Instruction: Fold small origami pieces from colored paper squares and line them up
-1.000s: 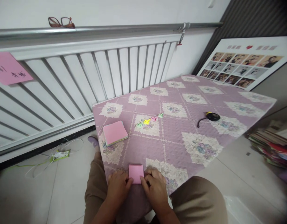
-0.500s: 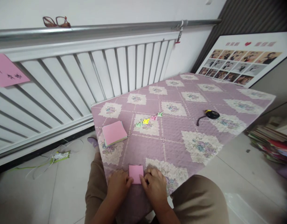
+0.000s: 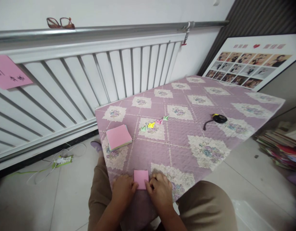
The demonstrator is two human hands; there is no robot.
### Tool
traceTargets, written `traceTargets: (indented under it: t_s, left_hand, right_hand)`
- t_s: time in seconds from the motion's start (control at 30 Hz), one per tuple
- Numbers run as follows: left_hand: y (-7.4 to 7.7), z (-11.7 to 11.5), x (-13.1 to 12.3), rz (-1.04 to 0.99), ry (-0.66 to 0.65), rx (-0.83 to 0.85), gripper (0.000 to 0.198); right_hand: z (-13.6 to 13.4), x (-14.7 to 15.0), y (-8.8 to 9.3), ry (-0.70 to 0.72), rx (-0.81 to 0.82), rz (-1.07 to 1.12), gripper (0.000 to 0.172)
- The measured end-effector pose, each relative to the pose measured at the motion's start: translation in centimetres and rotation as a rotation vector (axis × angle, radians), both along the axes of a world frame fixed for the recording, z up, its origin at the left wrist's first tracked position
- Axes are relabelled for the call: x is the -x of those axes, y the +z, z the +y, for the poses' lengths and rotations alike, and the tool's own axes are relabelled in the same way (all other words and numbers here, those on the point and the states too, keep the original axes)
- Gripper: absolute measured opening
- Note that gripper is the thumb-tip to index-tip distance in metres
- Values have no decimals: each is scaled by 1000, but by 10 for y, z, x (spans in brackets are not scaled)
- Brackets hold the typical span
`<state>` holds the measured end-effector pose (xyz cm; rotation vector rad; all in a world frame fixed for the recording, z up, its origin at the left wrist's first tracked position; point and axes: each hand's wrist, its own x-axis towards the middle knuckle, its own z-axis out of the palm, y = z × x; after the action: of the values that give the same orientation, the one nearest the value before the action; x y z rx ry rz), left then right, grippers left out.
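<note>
A small pink paper square [image 3: 141,178] lies at the near edge of the table with the purple quilted cloth [image 3: 186,134]. My left hand [image 3: 123,192] presses its lower left side, fingers curled onto it. My right hand [image 3: 160,190] pinches its lower right corner, fingers bent. A stack of coloured paper with a pink top sheet [image 3: 118,137] rests to the left, farther up the table. Several small folded paper pieces [image 3: 154,124] in green, yellow and pink lie in a row near the middle.
A black tape measure [image 3: 218,119] lies on the right of the cloth. A white radiator [image 3: 90,80] with a pink note [image 3: 8,75] stands behind, glasses [image 3: 60,23] above it. A photo board [image 3: 249,64] leans at right; books [image 3: 277,147] and cords [image 3: 58,160] lie on the floor.
Both hands stay on the pink paper square at the table's near edge. Only the view has shifted slightly.
</note>
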<state>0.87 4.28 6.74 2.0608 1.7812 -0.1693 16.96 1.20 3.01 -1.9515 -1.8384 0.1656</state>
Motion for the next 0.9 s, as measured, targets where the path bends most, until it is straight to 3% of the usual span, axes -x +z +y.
traceTargets:
  t_s: [0.37, 0.63, 0.8, 0.9]
  left_hand:
    - [4, 1, -1, 31, -13, 28, 30]
    - [-2, -4, -1, 38, -6, -1, 27]
    - [-19, -11, 4, -1, -15, -177, 19]
    - [-34, -13, 8, -54, -139, -383, 13]
  right_hand:
    - [0, 1, 3, -9, 68, -43, 24]
    - [0, 2, 8, -2, 72, -68, 24]
    - [1, 2, 5, 3, 11, -82, 24]
    - [1, 2, 4, 12, -28, -103, 25]
